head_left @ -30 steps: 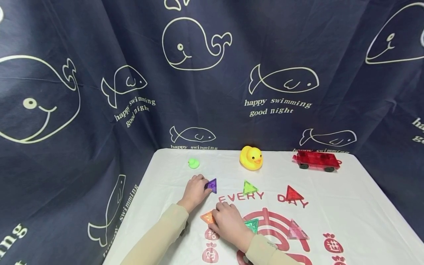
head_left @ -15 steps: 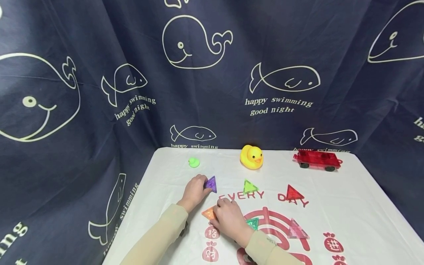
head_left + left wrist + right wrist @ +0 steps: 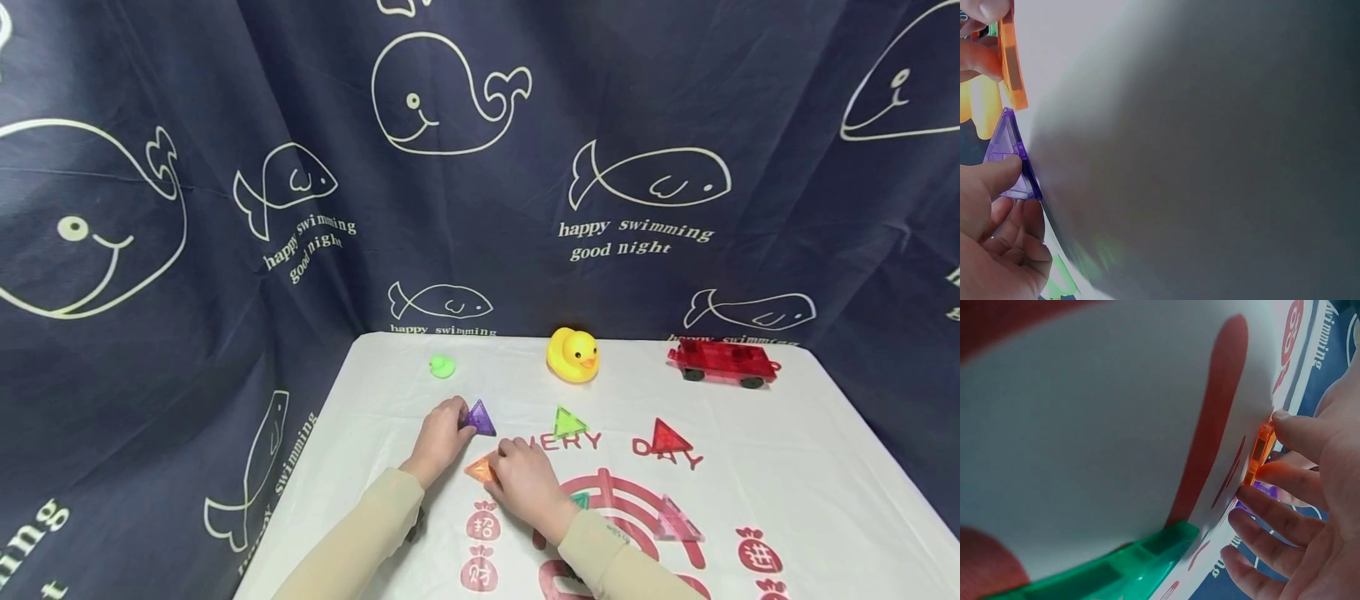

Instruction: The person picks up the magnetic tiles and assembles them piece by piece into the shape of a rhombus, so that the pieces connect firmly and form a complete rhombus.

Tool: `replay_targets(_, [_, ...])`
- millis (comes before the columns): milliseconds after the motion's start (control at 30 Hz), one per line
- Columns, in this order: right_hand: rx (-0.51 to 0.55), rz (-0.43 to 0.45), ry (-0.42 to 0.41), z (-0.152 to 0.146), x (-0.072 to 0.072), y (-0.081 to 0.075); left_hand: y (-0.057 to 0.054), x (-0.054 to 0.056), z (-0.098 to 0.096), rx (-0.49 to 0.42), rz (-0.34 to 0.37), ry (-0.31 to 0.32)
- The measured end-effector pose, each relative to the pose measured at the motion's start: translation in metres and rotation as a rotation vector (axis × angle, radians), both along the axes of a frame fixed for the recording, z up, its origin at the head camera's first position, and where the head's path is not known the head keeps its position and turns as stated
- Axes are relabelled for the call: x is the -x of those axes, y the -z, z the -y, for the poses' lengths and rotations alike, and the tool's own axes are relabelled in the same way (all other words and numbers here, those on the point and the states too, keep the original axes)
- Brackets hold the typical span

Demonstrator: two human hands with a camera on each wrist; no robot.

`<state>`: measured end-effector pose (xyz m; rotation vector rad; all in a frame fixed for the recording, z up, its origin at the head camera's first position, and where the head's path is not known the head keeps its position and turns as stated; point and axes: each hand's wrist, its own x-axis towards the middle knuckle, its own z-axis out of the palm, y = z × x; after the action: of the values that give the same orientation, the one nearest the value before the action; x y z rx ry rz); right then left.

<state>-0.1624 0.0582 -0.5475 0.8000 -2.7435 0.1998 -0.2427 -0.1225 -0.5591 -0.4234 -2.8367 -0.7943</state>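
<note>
In the head view my left hand (image 3: 438,435) pinches a see-through purple triangular magnetic tile (image 3: 482,419), its thumb on the face in the left wrist view. Closer to me, my right hand (image 3: 531,479) holds an orange triangular magnetic tile (image 3: 480,470) between thumb and fingers. A small gap separates the two tiles in the head view; the left wrist view shows the orange tile (image 3: 1014,62) near the tip of the purple tile (image 3: 1007,140). A green triangular tile (image 3: 581,500) lies partly hidden by the right arm.
On the white printed tablecloth (image 3: 360,392) lie a lime tile (image 3: 569,422), a red tile (image 3: 667,438) and a pink tile (image 3: 678,521). Along the back stand a small green duck (image 3: 442,367), a yellow duck (image 3: 573,356) and a red toy car base (image 3: 723,361). A navy curtain (image 3: 480,225) hangs behind.
My right hand has moved the orange tile away from me, closer to the purple one. The purple tile has turned in my left hand so a corner points toward the back.
</note>
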Motion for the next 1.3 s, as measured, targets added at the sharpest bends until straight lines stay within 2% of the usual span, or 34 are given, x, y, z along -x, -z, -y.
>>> replay_targets(400, [0.008,-0.063,-0.023,-0.004,0.009,0.002,0.002,-0.001,0.002,0.024,-0.035,0.025])
replay_targets(567, [-0.003,-0.046,-0.027,-0.005,0.015,0.002,0.004,-0.001,0.002,0.038,-0.07,0.039])
replay_targets(800, [0.008,-0.022,-0.032,-0.007,0.025,0.001,0.003,-0.002,0.001,0.059,-0.056,0.028])
replay_targets(1167, [0.06,0.023,-0.046,-0.01,0.037,0.001,0.001,-0.007,-0.002,0.06,-0.076,0.056])
replay_targets(1300, [0.073,0.037,-0.054,-0.009,0.041,-0.001,0.0,-0.008,-0.004,0.067,-0.066,0.048])
